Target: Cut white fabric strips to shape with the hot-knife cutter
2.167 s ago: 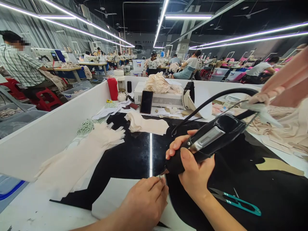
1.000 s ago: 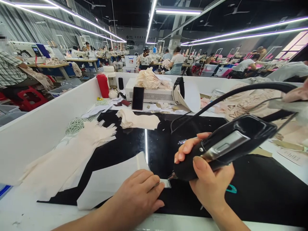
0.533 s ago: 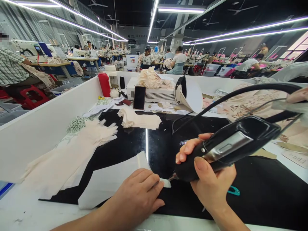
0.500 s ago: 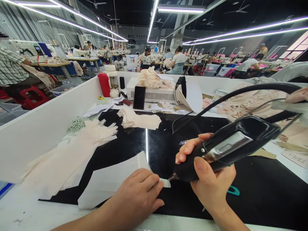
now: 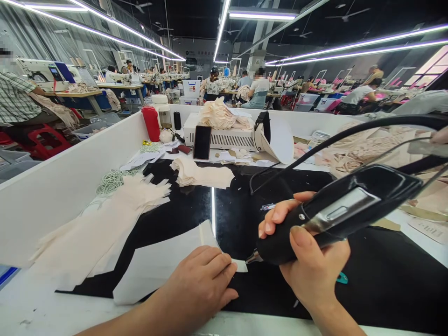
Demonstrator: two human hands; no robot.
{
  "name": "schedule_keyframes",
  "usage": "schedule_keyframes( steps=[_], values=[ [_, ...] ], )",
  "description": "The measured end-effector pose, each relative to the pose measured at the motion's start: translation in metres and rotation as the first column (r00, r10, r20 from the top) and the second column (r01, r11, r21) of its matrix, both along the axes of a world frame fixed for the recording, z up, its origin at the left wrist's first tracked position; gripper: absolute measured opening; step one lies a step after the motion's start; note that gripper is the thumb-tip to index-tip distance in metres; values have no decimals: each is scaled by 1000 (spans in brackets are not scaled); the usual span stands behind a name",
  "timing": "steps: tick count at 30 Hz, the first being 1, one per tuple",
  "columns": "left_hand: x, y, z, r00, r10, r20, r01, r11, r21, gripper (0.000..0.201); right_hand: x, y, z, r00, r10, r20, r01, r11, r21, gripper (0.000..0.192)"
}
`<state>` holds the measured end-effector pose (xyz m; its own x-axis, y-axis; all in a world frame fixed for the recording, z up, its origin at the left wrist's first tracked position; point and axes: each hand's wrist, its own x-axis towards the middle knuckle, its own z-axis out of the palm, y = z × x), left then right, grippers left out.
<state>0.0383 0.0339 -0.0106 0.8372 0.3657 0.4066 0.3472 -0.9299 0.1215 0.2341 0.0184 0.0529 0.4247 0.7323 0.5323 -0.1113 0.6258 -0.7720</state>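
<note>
Left hand flat, fingers together, pinning white fabric; right hand clamped around black cutting tool, tip barely shifted since, beside fabric corner.

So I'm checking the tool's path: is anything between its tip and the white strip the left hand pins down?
Nothing visible. The tool tip sits right at the strip end, beside the left hand.

Head cam, close, facing fwd-down.
</note>
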Motion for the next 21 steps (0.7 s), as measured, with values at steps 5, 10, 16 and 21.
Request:
schedule_keyframes(
  steps=[5,10,16,21],
  values=[
    [2,0,0,1000,3,11,-3,1000,-2,33,0,0,-1,1000,4,-6,-4,1000,0,33],
    [2,-1,0,1000,7,12,-7,1000,-15,34,0,0,-3,1000,11,2,-11,1000,5,34],
    [3,-1,2,1000,4,2,-4,1000,-30,35,0,2,-5,1000,-17,16,17,1000,-1,34],
    [3,-1,2,1000,11,1,-11,1000,-26,36,1,3,-5,1000,-28,-7,28,1000,3,33]
  ],
)
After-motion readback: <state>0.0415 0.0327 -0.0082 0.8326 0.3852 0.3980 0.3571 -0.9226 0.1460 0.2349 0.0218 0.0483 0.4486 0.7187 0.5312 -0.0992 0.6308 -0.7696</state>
